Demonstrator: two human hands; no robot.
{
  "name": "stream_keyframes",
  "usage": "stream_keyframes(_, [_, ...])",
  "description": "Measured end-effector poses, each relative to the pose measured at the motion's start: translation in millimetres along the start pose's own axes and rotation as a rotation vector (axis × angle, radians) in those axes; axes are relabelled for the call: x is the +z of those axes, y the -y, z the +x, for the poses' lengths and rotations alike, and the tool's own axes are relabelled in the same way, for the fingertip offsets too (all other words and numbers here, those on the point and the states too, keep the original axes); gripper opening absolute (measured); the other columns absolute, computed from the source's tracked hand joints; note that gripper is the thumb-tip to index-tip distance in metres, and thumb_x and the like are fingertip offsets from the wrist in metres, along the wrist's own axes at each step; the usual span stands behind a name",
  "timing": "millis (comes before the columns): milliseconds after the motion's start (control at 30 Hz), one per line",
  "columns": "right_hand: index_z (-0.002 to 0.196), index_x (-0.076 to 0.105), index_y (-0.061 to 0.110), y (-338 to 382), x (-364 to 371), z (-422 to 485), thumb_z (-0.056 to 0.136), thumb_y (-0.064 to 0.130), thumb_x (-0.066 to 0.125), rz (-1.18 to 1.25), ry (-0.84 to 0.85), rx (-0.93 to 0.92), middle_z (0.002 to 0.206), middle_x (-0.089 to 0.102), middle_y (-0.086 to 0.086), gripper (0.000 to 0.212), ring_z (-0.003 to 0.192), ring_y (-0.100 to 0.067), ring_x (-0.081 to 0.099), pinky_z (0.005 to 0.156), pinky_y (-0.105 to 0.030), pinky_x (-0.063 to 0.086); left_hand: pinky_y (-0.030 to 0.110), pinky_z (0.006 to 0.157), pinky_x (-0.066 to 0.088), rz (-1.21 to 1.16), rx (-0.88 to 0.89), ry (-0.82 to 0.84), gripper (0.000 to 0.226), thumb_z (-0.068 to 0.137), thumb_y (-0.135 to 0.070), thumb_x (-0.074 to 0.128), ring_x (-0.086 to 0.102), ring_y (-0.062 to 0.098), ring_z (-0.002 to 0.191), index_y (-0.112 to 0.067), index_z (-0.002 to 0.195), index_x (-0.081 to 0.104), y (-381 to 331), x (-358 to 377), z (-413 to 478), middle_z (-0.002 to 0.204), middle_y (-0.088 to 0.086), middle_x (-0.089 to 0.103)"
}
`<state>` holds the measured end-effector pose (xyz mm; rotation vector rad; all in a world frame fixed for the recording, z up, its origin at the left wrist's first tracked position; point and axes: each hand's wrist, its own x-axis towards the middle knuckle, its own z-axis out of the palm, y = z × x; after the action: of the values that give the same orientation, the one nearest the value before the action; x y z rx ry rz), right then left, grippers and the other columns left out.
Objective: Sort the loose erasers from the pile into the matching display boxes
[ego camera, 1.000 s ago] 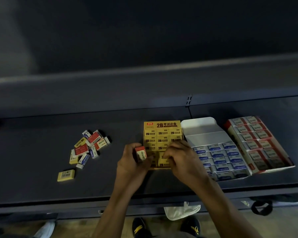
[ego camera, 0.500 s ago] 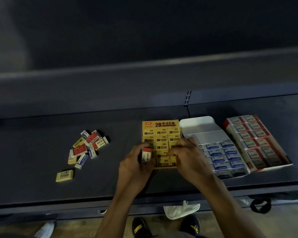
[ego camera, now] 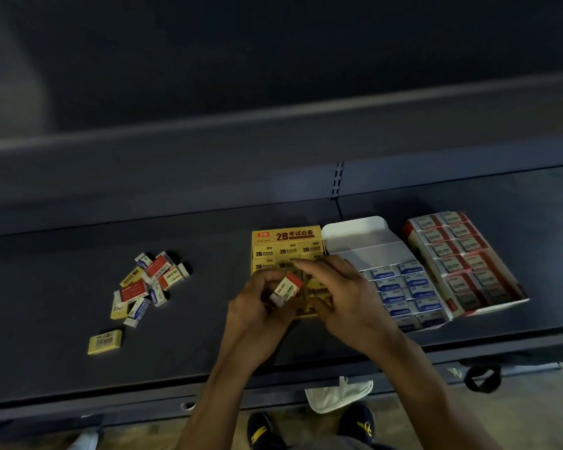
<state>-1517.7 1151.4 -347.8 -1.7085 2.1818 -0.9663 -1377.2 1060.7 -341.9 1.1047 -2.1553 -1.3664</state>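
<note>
One eraser [ego camera: 286, 289], white with a red end and "2B" print, is pinched in the left hand [ego camera: 257, 306], whose grip is closed round it with thumb and curled fingers. It is tilted, red end up and to the right, over the near left part of the yellow box [ego camera: 286, 241]. The right hand [ego camera: 345, 297] lies just beside it with its grip released, fingers stretched loosely across the box's near rows and fingertips close to the eraser. Rows of yellow "2B" erasers fill the far part of that box. Touching its right side is the blue box [ego camera: 400, 287], with blue-and-white erasers in rows and a white flap [ego camera: 355, 232] folded back behind them. The red box [ego camera: 462, 258] lies against the blue one further right, packed with red-edged erasers. Well to the left, the pile [ego camera: 150, 280] holds mixed red, blue and yellow erasers lying at all angles, and a lone yellow eraser [ego camera: 105, 342] lies apart, nearer the front edge. All rest on a dark shelf [ego camera: 46, 303]. Below its front edge show a pale cloth [ego camera: 335, 394] and dark shoes [ego camera: 260, 430] with yellow marks.
</note>
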Motion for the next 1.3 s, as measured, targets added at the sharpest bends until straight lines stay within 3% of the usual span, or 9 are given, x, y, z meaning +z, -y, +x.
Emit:
stream_keyframes(167, [0.120,0.056,0.027,-10.8,-10.0,-7.3,0.076,0.006,0.068,0.013,-0.052,-0.115,0.118,0.051,0.005,0.050,0.106,-0.016,0.050,0.081,-0.027,0.052,0.008,0.066,0.046,-0.052,0.024,0.049,0.038,0.076,-0.020,0.076,0.061,-0.008,0.084,-0.036,0.102,0.055,-12.5,17.3,4.4,0.094,-0.020,0.066])
stream_keyframes(367, [0.103,0.063,0.020,-32.7,-35.0,-20.0,0.075,0.007,0.070,-0.035,-0.089,-0.086,0.108,0.056,0.005,0.032,0.098,-0.015,0.053,0.072,-0.031,0.055,0.011,0.068,0.046,0.017,0.071,0.127,0.046,0.076,-0.026,0.076,0.060,-0.008,0.085,-0.034,0.113,0.051,-28.2,45.6,8.9,0.100,-0.023,0.063])
stream_keyframes(533, [0.110,0.060,0.023,-54.4,-61.6,-34.8,0.076,0.007,0.066,-0.025,-0.070,-0.070,0.108,0.059,0.003,0.038,0.098,-0.018,0.058,0.075,-0.029,0.055,0.009,0.061,0.044,0.046,0.125,0.178,0.053,0.078,-0.024,0.075,0.060,-0.003,0.069,-0.039,0.118,0.045,-47.3,75.9,9.1,0.097,-0.027,0.062])
stream_keyframes(667, [0.105,0.065,0.014,-78.5,-85.0,-49.6,0.071,0.003,0.071,-0.087,-0.111,-0.012,0.109,0.060,-0.002,0.036,0.096,-0.020,0.062,0.075,-0.032,0.056,0.017,0.068,0.049,0.201,0.268,0.144,0.048,0.082,-0.029,0.069,0.060,-0.002,0.078,-0.036,0.123,0.046,-55.1,101.4,8.8,0.087,-0.018,0.061])
stream_keyframes(767, [0.102,0.067,0.013,-96.8,-103.3,-60.1,0.070,0.001,0.074,-0.146,-0.162,0.060,0.106,0.063,-0.004,0.035,0.093,-0.023,0.064,0.073,-0.032,0.056,0.022,0.075,0.047,0.411,0.401,0.034,0.044,0.082,-0.027,0.067,0.057,0.009,0.091,-0.027,0.123,0.052,-54.6,118.1,8.7,0.099,-0.011,0.063])
stream_keyframes(867, [0.105,0.066,0.013,-113.8,-120.9,-68.8,0.073,0.001,0.071,-0.158,-0.200,0.119,0.111,0.063,-0.007,0.035,0.097,-0.028,0.063,0.073,-0.043,0.057,0.032,0.080,0.050,0.569,0.489,-0.064,0.043,0.076,-0.023,0.071,0.057,0.022,0.097,-0.019,0.117,0.059,-55.1,133.1,7.8,0.107,0.001,0.065])
stream_keyframes(1000, [0.106,0.066,0.014,-139.8,-139.1,-78.8,0.072,-0.002,0.070,-0.194,-0.232,0.192,0.111,0.061,-0.005,0.038,0.096,-0.029,0.061,0.076,-0.041,0.056,0.041,0.083,0.052,0.654,0.467,-0.136,0.041,0.079,-0.035,0.062,0.054,0.026,0.104,-0.017,0.115,0.060,-57.0,146.1,7.1,0.114,0.005,0.061])
stream_keyframes(1133, [0.108,0.066,0.016,-164.7,-152.9,-82.5,0.077,0.002,0.067,-0.241,-0.213,0.296,0.109,0.059,-0.003,0.034,0.096,-0.024,0.059,0.080,-0.032,0.051,0.046,0.092,0.044,0.775,0.380,-0.097,0.059,0.077,-0.045,0.069,0.049,0.032,0.120,-0.018,0.127,0.056,-49.7,158.1,5.4,0.131,0.011,0.053])
stream_keyframes(1300, [0.109,0.066,0.014,-176.8,-153.2,-80.7,0.079,0.003,0.066,-0.228,-0.172,0.308,0.111,0.060,-0.005,0.032,0.100,-0.025,0.058,0.083,-0.035,0.052,0.046,0.102,0.036,0.759,0.292,-0.070,0.061,0.086,-0.059,0.041,0.037,0.028,0.133,-0.022,0.134,0.050,-47.2,166.2,2.4,0.144,0.007,0.042])
